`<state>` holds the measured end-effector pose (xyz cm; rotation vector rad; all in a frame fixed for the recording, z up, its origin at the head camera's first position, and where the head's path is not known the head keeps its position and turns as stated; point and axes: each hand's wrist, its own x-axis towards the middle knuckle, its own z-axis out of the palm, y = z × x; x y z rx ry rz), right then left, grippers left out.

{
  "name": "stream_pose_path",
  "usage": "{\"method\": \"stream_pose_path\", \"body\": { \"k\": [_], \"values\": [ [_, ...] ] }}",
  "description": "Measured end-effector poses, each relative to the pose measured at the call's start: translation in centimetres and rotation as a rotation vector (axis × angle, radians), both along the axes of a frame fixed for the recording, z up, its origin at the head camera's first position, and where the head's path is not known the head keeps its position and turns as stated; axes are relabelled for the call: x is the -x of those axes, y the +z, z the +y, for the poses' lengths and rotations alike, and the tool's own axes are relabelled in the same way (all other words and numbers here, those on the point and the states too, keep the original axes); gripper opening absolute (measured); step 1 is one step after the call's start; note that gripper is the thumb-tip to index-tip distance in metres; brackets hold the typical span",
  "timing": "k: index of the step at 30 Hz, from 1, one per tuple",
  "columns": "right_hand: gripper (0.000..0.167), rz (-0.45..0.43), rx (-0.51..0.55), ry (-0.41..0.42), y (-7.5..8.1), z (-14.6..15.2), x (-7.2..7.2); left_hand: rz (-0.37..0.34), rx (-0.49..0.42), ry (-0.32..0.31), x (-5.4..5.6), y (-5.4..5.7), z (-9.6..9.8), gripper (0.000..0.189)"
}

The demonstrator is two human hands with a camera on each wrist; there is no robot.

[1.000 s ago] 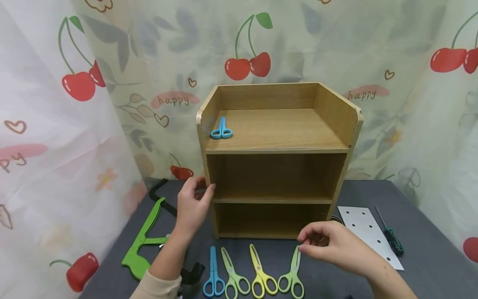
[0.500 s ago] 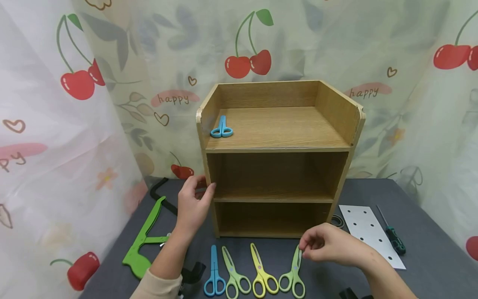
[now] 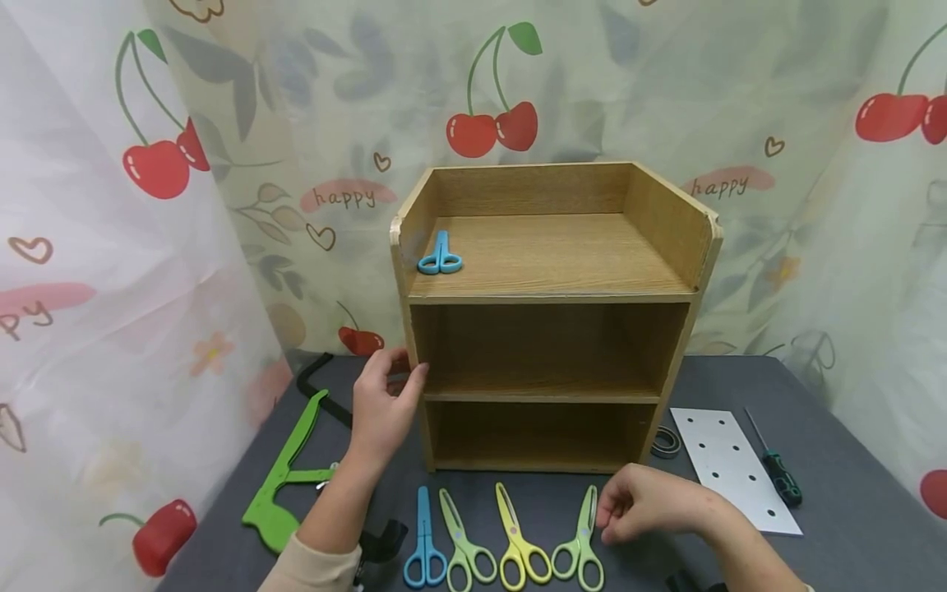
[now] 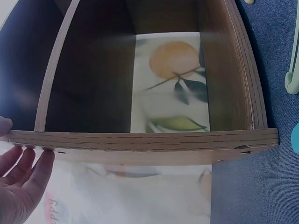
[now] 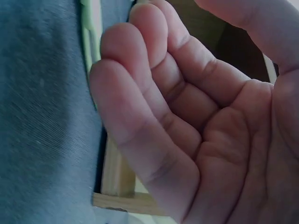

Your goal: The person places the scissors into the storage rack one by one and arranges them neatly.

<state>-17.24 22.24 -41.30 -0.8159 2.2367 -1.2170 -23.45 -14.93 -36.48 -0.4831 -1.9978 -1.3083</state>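
Observation:
A wooden shelf unit [image 3: 551,299] with three levels stands on the dark table. My left hand [image 3: 381,415] grips the edge of its left side panel; in the left wrist view the thumb lies on one side of the panel and the fingers on the other. Small blue scissors [image 3: 441,244] rest at the left of the top level. In front of the unit lie blue scissors [image 3: 424,530], green scissors [image 3: 459,536], yellow scissors [image 3: 513,533] and light green scissors [image 3: 584,533]. My right hand [image 3: 662,503], loosely curled and holding nothing, is beside the light green pair.
To the left lies a green-handled saw [image 3: 284,477] with a black frame [image 3: 311,378]. On the right are a black coil [image 3: 667,442], a white panel with holes [image 3: 728,469] and a screwdriver [image 3: 779,473]. Patterned cloth [image 3: 592,90] hangs around the table.
My right hand has shifted a little toward me and to the right, uncovering the black coil. The left hand keeps its grip on the shelf unit. The scissors have stayed put.

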Motion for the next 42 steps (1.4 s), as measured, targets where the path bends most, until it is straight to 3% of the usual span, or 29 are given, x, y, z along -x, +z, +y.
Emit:
{"method": "stream_pose_path", "body": {
  "k": [6, 9, 17, 22, 37, 42],
  "values": [
    [0.006, -0.109, -0.044, -0.012, -1.0, -1.0, -0.5, 0.002, 0.001, 0.002, 0.0, -0.1, 0.0, 0.022],
    [0.004, -0.119, -0.091, -0.024, -1.3, -1.4, -0.7, 0.005, 0.001, 0.001, 0.1, -0.1, 0.1, 0.022],
    [0.021, 0.044, -0.244, -0.122, -2.2, -2.8, -1.4, 0.011, 0.008, 0.002, 0.2, -0.1, 0.2, 0.024],
    [0.026, 0.077, -0.325, -0.176, -2.5, -3.5, -1.6, 0.022, 0.009, 0.005, 0.3, 0.0, 0.1, 0.025],
    [0.02, 0.152, -0.339, -0.198, 0.4, -2.9, -2.7, 0.025, 0.017, 0.021, 0.2, -0.4, 0.0, 0.024],
    [0.019, 0.227, -0.327, -0.205, 2.1, -2.2, -3.4, 0.037, 0.022, 0.024, 0.2, -0.4, 0.0, 0.024]
  ]
}}
